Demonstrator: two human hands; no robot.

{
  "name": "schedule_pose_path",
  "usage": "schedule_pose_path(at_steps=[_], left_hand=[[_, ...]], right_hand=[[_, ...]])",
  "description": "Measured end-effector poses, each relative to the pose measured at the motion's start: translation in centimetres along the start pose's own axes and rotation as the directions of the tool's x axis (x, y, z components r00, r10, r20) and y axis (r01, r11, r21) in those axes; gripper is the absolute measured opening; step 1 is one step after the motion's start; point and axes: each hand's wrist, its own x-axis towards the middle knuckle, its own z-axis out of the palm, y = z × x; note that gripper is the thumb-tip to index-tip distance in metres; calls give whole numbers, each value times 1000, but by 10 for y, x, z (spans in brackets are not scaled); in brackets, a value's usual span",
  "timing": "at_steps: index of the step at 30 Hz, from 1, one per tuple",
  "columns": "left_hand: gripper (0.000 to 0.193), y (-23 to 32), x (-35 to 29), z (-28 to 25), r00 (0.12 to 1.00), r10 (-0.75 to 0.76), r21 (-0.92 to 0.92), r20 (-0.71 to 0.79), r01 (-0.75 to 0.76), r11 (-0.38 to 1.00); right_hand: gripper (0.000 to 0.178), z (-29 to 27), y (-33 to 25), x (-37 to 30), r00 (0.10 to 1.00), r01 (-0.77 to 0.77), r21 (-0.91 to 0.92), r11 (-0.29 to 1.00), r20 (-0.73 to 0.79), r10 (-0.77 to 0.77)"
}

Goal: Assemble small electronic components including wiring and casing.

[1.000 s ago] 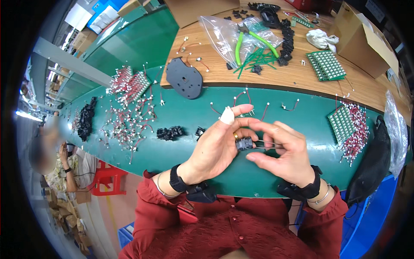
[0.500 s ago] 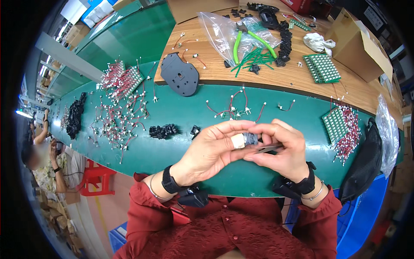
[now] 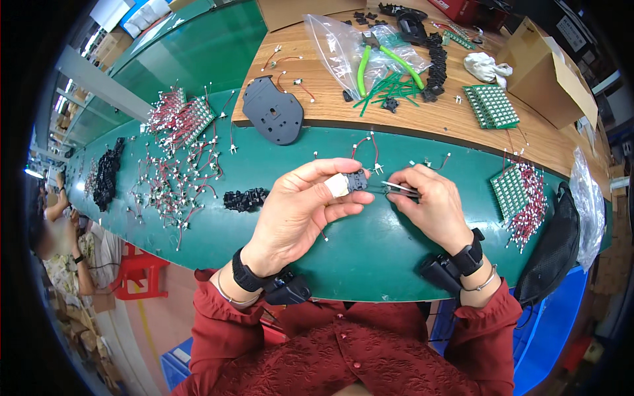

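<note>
My left hand (image 3: 294, 211) pinches a small black plastic part (image 3: 357, 180) between thumb and fingers. A whitish wrap (image 3: 337, 185) covers the tip of that thumb. Just to the right, my right hand (image 3: 432, 204) grips metal tweezers (image 3: 401, 191), whose tips point left at the black part. Whether the tips touch it, I cannot tell. Beyond the hands, small connectors on red wires (image 3: 374, 152) lie on the green tabletop (image 3: 277, 158). A clump of black plastic parts (image 3: 245, 200) sits left of my left hand.
Wired boards (image 3: 196, 119) and loose wired connectors (image 3: 175, 175) spread over the left. A dark grey shell (image 3: 274, 112), green-handled cutters (image 3: 363, 72) and a cardboard box (image 3: 551, 72) occupy the wooden board. Right, another wired board (image 3: 510, 191) lies beside a black mesh pouch (image 3: 551, 244). People sit far left.
My hands have moved apart, the left one slightly leftward. The black part shows more fully now, and the tweezers have swung to point at it.
</note>
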Motion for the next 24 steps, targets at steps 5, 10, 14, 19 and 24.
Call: schedule_pose_path(at_steps=[5, 10, 14, 19, 24], left_hand=[[21, -5, 1, -3, 999, -31, -11, 29, 31, 999], [20, -15, 2, 3, 995, -89, 240, -38, 96, 966], [18, -23, 2, 6, 995, -93, 337, 17, 82, 938], [15, -25, 1, 9, 991, -128, 256, 28, 117, 960], [15, -25, 0, 7, 984, -176, 148, -4, 175, 973]], right_hand=[[19, -2, -2, -2, 999, 36, -5, 999, 22, -36], [23, -10, -21, -7, 970, 199, 10, 980, -141, -196], [27, -9, -25, -11, 897, 375, -101, 921, -212, -389], [26, -10, -25, -12, 877, 400, -86, 912, -253, -408], [16, -18, -28, -17, 859, 448, 112, 887, -330, -392]])
